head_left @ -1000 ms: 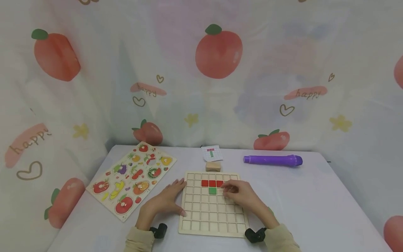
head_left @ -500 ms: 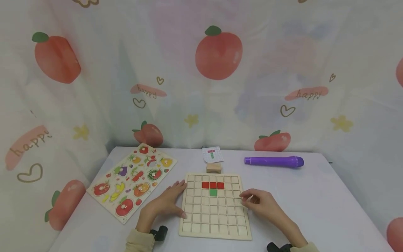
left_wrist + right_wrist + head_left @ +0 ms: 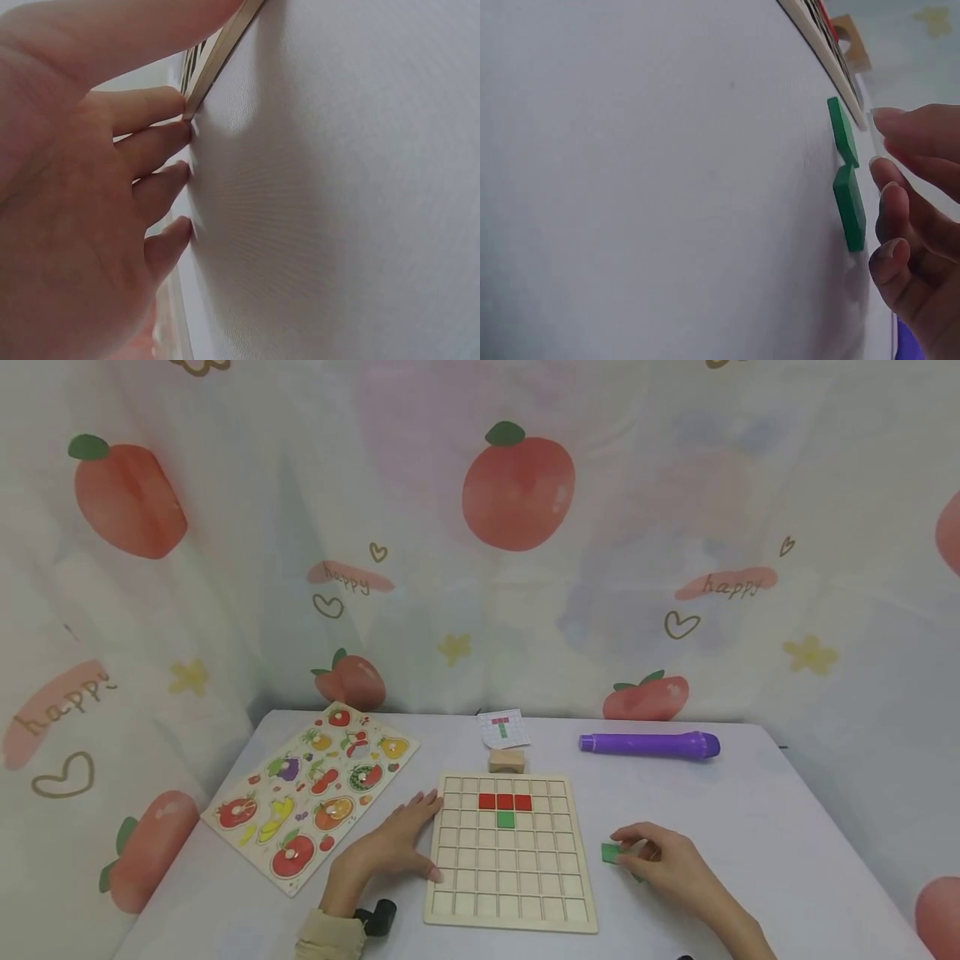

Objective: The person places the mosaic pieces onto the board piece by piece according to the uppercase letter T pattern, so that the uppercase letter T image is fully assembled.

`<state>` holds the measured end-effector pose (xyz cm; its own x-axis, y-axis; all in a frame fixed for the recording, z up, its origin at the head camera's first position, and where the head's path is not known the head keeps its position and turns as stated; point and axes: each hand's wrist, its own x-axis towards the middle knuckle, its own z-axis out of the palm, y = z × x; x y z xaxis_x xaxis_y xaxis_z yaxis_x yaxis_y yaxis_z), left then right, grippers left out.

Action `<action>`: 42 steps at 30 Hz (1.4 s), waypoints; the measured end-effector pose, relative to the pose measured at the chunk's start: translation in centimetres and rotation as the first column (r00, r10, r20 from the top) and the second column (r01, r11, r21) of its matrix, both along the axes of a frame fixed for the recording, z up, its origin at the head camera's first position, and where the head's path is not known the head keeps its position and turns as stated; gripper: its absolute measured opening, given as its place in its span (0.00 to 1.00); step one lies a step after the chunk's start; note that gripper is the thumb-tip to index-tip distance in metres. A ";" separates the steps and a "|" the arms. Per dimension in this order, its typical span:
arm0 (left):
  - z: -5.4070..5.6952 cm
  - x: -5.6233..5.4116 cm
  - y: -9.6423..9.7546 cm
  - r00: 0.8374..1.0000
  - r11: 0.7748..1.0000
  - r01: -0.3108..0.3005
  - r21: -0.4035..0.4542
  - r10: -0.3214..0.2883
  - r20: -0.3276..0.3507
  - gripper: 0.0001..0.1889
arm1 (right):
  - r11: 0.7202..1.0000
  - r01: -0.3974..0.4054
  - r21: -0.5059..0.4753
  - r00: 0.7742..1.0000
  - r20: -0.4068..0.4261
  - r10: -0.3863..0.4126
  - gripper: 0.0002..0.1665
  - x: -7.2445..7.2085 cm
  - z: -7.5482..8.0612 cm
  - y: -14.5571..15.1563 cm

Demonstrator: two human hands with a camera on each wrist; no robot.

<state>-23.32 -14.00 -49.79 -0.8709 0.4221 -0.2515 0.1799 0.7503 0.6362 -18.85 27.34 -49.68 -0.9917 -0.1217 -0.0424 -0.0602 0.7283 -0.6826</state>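
My left hand (image 3: 393,845) rests with its fingers and thumb spread along the left edge of the wooden grid board (image 3: 510,922). Three red tiles (image 3: 505,802) sit side by side in one row of the board, and a green tile (image 3: 506,820) lies under the middle one. To the right of the board my right hand (image 3: 671,867) hovers, fingers bent loosely, over two loose green tiles. One loose tile (image 3: 610,853) shows by the fingertips; the other is mostly covered in the head view. In the right wrist view both tiles (image 3: 850,208) lie flat, apart from the fingers.
A fruit puzzle board (image 3: 311,797) lies at the left. Behind the grid board stand a small wooden block (image 3: 507,762) and a card (image 3: 503,727) with a red and green pattern. A purple toy microphone (image 3: 648,745) lies at the back right.
My right hand has left the board's tile rows and moved right and toward me, to the loose green tiles. The left hand has stayed at the board's edge.
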 end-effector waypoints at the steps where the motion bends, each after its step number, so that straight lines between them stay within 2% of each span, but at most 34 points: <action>1: 0.0 0.0 0.0 1.000 1.000 -0.002 0.004 0.002 -0.001 0.57 | 1.000 0.013 0.013 1.000 0.016 -0.013 0.18 0.0 -0.1 0.3; 4: 0.2 0.2 0.0 1.000 1.000 -0.009 0.011 0.009 0.002 0.57 | 0.999 0.033 0.040 0.998 0.052 -0.035 0.19 0.0 -0.3 0.9; 11: 0.0 0.0 0.0 1.000 1.000 -0.010 0.015 0.010 -0.009 0.58 | 0.999 0.053 0.010 0.992 0.111 -0.054 0.22 0.0 -0.6 1.4; 24: 0.0 0.1 0.1 1.000 1.000 -0.021 0.012 0.021 -0.006 0.58 | 0.997 0.065 0.050 0.997 0.047 -0.067 0.17 -0.2 -0.8 0.2; 35: 0.1 0.2 0.1 1.000 1.000 -0.011 0.020 0.011 -0.009 0.57 | 0.995 0.064 0.080 0.997 0.042 -0.068 0.18 -0.6 -1.0 0.0; 42: 0.4 0.4 0.1 1.000 0.999 -0.014 0.037 0.014 -0.007 0.57 | 0.996 0.075 0.051 0.994 0.075 -0.079 0.15 -0.7 -0.9 -0.4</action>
